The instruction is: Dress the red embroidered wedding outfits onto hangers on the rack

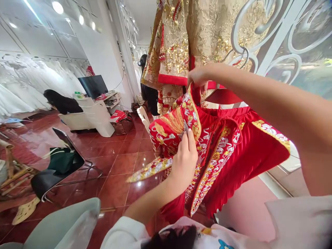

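A red garment (219, 152) with gold and silver embroidery and pleated red cloth hangs in front of me. My right hand (198, 77) reaches in from the right, its fingers closed on the upper edge of an embroidered panel (193, 114). Lower down, my left hand (185, 155) is closed against that panel's face. A small silvery-grey piece shows at its fingertips; I cannot tell whether it is a tool or embroidery. A red cord (230, 119) loops across the waist. One pointed embroidered strip (150, 169) sticks out to the left.
Gold beaded garments (176, 48) hang behind, beside a white scrolled metal frame (276, 41). On the left stand a black chair (67, 145) with a dark green bag, a pale chair (64, 221), and a white desk (90, 107) with a monitor. Two people are farther back.
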### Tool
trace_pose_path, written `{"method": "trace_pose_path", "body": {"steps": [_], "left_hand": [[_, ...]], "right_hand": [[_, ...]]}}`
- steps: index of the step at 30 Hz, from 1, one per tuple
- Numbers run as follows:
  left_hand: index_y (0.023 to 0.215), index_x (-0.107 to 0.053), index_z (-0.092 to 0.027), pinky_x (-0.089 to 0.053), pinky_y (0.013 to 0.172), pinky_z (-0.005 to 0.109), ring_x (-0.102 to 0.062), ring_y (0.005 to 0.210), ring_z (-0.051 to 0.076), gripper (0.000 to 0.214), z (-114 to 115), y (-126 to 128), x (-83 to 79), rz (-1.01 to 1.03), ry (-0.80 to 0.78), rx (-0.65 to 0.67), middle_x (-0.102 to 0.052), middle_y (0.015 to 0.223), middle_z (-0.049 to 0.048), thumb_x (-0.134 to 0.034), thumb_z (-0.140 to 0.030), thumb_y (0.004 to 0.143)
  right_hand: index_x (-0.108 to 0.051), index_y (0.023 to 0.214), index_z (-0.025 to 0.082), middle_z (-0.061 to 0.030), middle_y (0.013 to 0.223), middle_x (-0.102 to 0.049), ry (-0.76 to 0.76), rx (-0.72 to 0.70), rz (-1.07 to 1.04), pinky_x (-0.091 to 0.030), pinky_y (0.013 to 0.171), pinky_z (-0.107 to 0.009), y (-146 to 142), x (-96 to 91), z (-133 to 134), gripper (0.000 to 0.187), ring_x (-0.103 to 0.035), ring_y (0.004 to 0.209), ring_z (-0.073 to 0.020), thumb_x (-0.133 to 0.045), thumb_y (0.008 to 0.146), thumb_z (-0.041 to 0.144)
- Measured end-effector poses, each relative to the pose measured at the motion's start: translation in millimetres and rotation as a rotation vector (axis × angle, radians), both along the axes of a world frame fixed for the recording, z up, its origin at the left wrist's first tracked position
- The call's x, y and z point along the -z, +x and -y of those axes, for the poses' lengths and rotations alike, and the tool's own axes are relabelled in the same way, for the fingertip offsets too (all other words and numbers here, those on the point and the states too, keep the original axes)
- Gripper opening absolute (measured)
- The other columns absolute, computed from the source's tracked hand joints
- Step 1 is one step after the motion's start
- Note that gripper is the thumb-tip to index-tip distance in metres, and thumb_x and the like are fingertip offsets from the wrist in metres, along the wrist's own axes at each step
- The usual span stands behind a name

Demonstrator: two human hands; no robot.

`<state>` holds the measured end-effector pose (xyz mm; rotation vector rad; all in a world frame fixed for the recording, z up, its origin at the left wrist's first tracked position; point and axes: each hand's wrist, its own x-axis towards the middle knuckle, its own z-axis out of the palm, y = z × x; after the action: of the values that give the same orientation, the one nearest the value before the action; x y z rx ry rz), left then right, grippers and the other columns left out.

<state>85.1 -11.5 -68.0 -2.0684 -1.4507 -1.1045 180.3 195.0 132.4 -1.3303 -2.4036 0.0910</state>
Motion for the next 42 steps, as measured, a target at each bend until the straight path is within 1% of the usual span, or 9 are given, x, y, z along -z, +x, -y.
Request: {"method": "trace_pose_path", "body": {"steps": [7,12,15,20,23,27,32,37,42], "left_hand": [[0.129,-0.048,-0.014,-0.053,0.096,0.033,-0.058,0.114,0.019,0.041,16,-27,42.3,0.282,-0.216,0.390,-0.060,0.124,0.0119,-0.052,-0.022,0.088],[0.096,-0.060,-0.013,-0.053,0.063,0.023,-0.063,0.067,0.012,0.023,33,-27,32.5,0.218,0.020,0.389,-0.068,0.075,0.0045,-0.041,-0.005,0.087],[0.077,-0.059,-0.014,-0.045,0.049,0.026,-0.054,0.050,0.013,0.020,41,-11,30.1,0.083,0.126,0.439,-0.057,0.055,0.0013,-0.042,-0.006,0.083],[0.094,-0.062,-0.012,-0.049,0.053,0.025,-0.062,0.063,0.013,0.019,30,10,37.3,-0.127,0.045,0.456,-0.070,0.084,0.0065,-0.045,-0.020,0.089],[0.089,-0.062,-0.016,-0.052,0.072,0.027,-0.063,0.073,0.014,0.012,11,-2,7.5,-0.011,0.148,0.405,-0.070,0.083,0.0035,-0.052,-0.022,0.088],[0.118,-0.056,-0.013,-0.042,0.096,0.046,-0.055,0.111,0.029,0.043,-37,-26,-59.7,0.082,0.054,0.004,-0.060,0.120,0.0164,-0.058,-0.038,0.084],[0.109,-0.061,-0.013,-0.047,0.083,0.034,-0.062,0.092,0.024,0.045,-94,-33,-95.2,-0.024,-0.483,0.388,-0.067,0.103,0.0106,-0.048,-0.049,0.086],[0.099,-0.064,-0.014,-0.047,0.072,0.028,-0.062,0.080,0.019,0.048,-106,-38,-101.0,-0.042,-0.575,0.503,-0.069,0.093,0.0052,-0.045,-0.055,0.084],[0.070,-0.062,-0.015,-0.042,0.053,0.023,-0.056,0.059,0.016,0.044,-117,-55,-134.8,-0.173,-0.836,0.497,-0.063,0.067,0.0029,-0.048,-0.057,0.079]], "right_hand": [[-0.057,0.060,-0.008,-0.0041,0.061,-0.065,-0.238,0.180,0.596,-0.037,0.053,-0.013,0,1.4,10,0.023,-0.054,0.048,0.0007,-0.051,0.073,0.010],[-0.063,0.065,0.001,0.0018,0.082,-0.069,0.282,-0.036,0.636,-0.030,0.056,-0.012,14,-27.6,20,0.022,-0.052,0.062,0.0039,-0.043,0.071,-0.002],[-0.069,0.076,0.006,0.0036,0.087,-0.069,0.460,0.034,0.701,-0.028,0.057,-0.018,26,-28.9,38,0.020,-0.052,0.065,0.0005,-0.050,0.071,0.007],[-0.073,0.093,0.019,-0.0003,0.085,-0.070,0.490,0.044,0.888,-0.032,0.062,-0.028,41,-1.5,68,0.028,-0.061,0.075,-0.0128,-0.057,0.073,0.009],[-0.073,0.093,0.020,-0.0053,0.083,-0.070,0.582,0.007,0.926,-0.036,0.067,-0.032,46,10.7,77,0.024,-0.063,0.081,-0.0207,-0.058,0.077,0.011],[-0.071,0.094,0.022,-0.0032,0.084,-0.069,0.631,-0.025,0.786,-0.036,0.085,-0.039,44,18.1,78,0.025,-0.061,0.088,-0.0194,-0.050,0.083,0.014],[-0.069,0.098,0.021,-0.0024,0.086,-0.066,0.608,-0.082,0.560,-0.028,0.097,-0.045,33,22.5,80,0.030,-0.058,0.098,-0.0185,-0.043,0.085,0.012],[-0.064,0.110,0.027,0.0003,0.092,-0.067,0.578,-0.192,0.267,-0.034,0.099,-0.044,76,20.8,106,0.031,-0.060,0.098,-0.0181,-0.050,0.083,0.021],[-0.063,0.080,0.018,-0.0054,0.071,-0.062,0.631,0.300,-0.434,-0.046,0.072,-0.033,167,67.5,116,0.021,-0.059,0.069,-0.0164,-0.044,0.083,0.025]]}}
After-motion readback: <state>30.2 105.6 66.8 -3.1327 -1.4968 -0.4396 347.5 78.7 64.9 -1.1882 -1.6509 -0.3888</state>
